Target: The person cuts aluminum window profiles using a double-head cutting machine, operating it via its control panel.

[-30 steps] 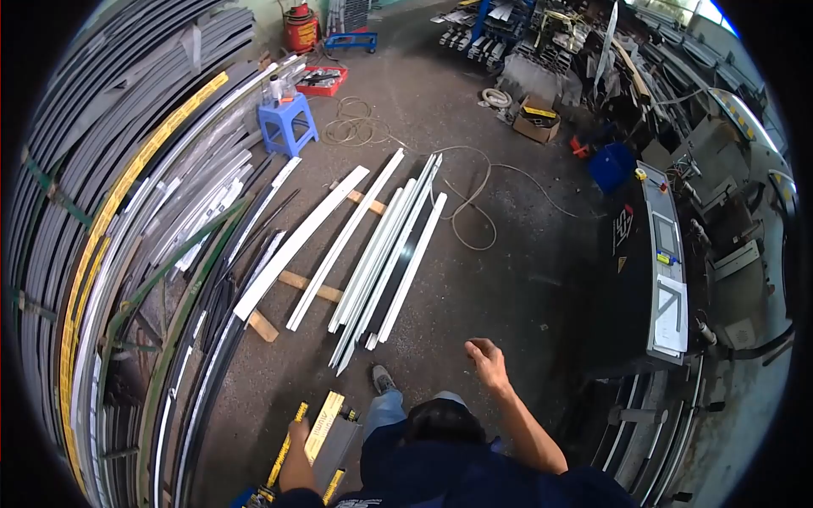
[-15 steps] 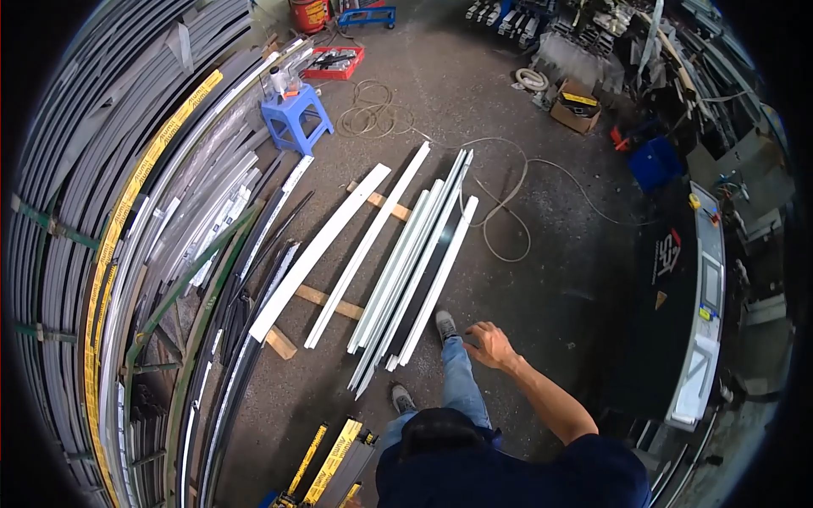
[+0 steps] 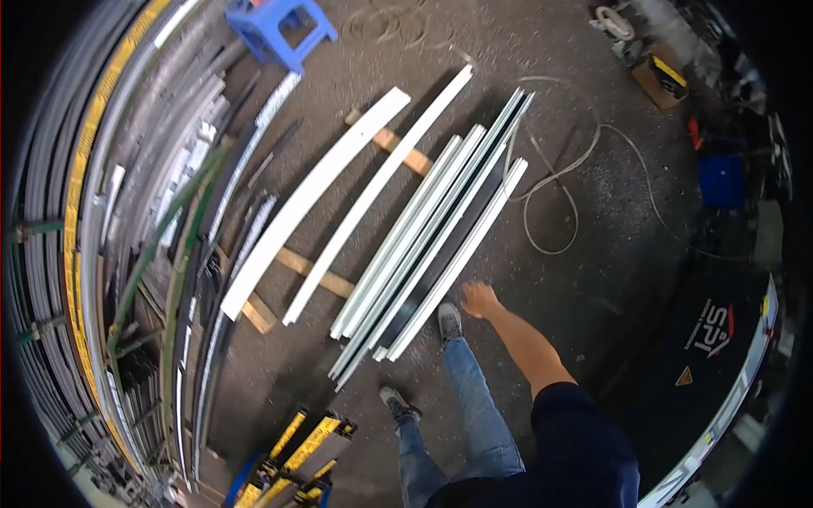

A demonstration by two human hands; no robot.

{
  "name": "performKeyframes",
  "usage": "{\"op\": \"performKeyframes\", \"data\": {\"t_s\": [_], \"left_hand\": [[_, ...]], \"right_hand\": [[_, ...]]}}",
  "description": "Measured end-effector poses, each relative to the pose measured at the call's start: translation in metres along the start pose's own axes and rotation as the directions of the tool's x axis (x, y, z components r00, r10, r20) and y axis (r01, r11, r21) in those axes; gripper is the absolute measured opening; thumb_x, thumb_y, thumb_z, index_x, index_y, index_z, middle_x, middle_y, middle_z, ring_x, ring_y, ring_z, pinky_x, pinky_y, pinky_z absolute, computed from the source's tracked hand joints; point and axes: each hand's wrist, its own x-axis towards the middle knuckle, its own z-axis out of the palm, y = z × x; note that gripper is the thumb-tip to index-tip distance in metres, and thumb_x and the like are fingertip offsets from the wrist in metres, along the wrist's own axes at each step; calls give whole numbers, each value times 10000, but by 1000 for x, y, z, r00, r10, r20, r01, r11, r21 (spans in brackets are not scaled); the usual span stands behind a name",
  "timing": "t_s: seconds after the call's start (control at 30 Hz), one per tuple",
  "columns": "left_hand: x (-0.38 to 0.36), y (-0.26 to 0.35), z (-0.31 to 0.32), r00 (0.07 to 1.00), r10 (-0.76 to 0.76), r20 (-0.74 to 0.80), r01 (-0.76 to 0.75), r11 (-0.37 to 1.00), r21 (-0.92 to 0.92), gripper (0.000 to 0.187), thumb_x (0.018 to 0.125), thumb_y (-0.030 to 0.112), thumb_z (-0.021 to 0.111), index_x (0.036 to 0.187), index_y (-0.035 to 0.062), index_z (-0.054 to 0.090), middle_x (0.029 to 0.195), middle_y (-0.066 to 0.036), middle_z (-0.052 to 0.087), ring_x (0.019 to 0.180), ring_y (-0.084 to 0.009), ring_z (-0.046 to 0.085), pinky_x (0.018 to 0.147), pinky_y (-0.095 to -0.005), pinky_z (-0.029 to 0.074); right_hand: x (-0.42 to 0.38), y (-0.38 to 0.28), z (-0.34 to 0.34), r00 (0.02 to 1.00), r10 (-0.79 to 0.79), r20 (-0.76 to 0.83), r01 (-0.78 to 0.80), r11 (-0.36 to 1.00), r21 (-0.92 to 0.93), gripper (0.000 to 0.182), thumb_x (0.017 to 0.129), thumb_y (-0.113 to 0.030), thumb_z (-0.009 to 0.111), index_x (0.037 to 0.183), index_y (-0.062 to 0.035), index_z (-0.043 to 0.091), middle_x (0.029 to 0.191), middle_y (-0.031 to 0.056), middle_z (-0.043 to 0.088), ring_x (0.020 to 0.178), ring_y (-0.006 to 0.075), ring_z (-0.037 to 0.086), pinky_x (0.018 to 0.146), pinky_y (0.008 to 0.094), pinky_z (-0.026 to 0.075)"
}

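My right hand (image 3: 479, 300) hangs near the front end of the profiles, its loosely bent fingers partly visible and holding nothing. It is nearest to the white profile (image 3: 461, 258) on the right side of the row, with a visible gap to my shoe. Beside that profile lie a dark strip (image 3: 440, 269) and several pale green-white profiles (image 3: 406, 233). Farther left are a narrow white bar (image 3: 377, 195) and a wide white board (image 3: 313, 203). Wooden battens (image 3: 313, 273) lie beneath these pieces. My left hand is out of view.
Long dark profiles fill a green-framed rack (image 3: 127, 305) on the left. A blue stool (image 3: 284, 34) stands at the back. A thin hose (image 3: 563, 173) loops across the floor on the right. Yellow-taped profiles (image 3: 309, 444) are near my feet, and a black SPI-marked panel (image 3: 669, 364) is at right.
My view has tipped down and turned, bringing the profiles closer. My right hand has lowered toward the rightmost white profile, and my legs have changed stance.
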Motion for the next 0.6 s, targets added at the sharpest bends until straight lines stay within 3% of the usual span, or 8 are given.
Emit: {"op": "performKeyframes", "data": {"t_s": [0.1, 0.17, 0.23, 0.3, 0.37, 0.5, 0.57, 0.6], "left_hand": [[-7, -10, 16, 993, -108, -50, 107, 994, -17, 230, 894, 275, 603, 978, 61, 609, 796, -64, 575, 570, -181, 555, 439, -331, 434], [-15, -21, 25, 981, -179, -78, 177, 984, -28, 233, 895, 276, 604, 978, 59, 609, 795, -65, 576, 572, -183, 558, 439, -332, 436], [-22, -31, 33, 963, -247, -108, 244, 969, -44, 235, 895, 278, 604, 978, 58, 608, 795, -66, 577, 573, -185, 560, 439, -333, 437], [-29, -44, 38, 942, -311, -128, 307, 950, -52, 238, 895, 279, 605, 978, 56, 608, 794, -67, 578, 574, -187, 562, 439, -335, 439], [-39, -55, 42, 916, -371, -150, 366, 928, -61, 241, 895, 280, 605, 978, 54, 607, 793, -67, 579, 576, -189, 565, 439, -336, 440], [-65, -79, 40, 863, -468, -189, 458, 884, -98, 247, 896, 283, 606, 978, 51, 606, 792, -69, 581, 578, -193, 569, 439, -338, 443], [-86, -92, 36, 834, -512, -205, 497, 859, -125, 249, 896, 285, 607, 978, 49, 605, 791, -70, 582, 579, -195, 572, 439, -339, 444], [-99, -99, 34, 818, -535, -213, 516, 845, -139, 251, 896, 285, 607, 978, 48, 605, 790, -70, 582, 580, -196, 573, 439, -340, 445]], "right_hand": [[59, -2, 0, 999, -43, -2, 43, 992, -116, 379, 843, -241, 628, 1175, -60, 605, 1214, 150, 604, 1220, 314, 522, 973, 485, 441], [101, 2, 15, 992, -124, -29, 106, 933, -344, 334, 855, -235, 615, 1153, -83, 627, 1241, 116, 586, 1250, 283, 485, 975, 474, 426], [139, 7, 33, 950, -259, -172, 159, 880, -448, 308, 859, -203, 602, 1150, -106, 632, 1235, 91, 577, 1263, 266, 462, 964, 467, 418], [179, 6, 37, 920, -327, -217, 208, 875, -436, 307, 864, -181, 590, 1162, -114, 622, 1224, 76, 571, 1260, 243, 453, 962, 462, 408], [211, 9, 49, 800, -442, -405, 197, 832, -519, 311, 872, -176, 581, 1174, -111, 615, 1211, 68, 577, 1245, 227, 466, 964, 463, 397], [258, 19, 59, 883, -427, -197, 236, 765, -599, 309, 917, -211, 543, 1214, -145, 598, 1278, 49, 564, 1241, 231, 488, 1023, 508, 380], [274, 24, 58, 868, -472, -157, 283, 728, -624, 304, 901, -230, 583, 1195, -152, 605, 1290, 52, 563, 1235, 244, 497, 1050, 488, 380], [276, 25, 49, 870, -481, -108, 350, 757, -552, 316, 877, -236, 620, 1180, -148, 612, 1286, 55, 568, 1232, 252, 500, 1037, 472, 400]]}}
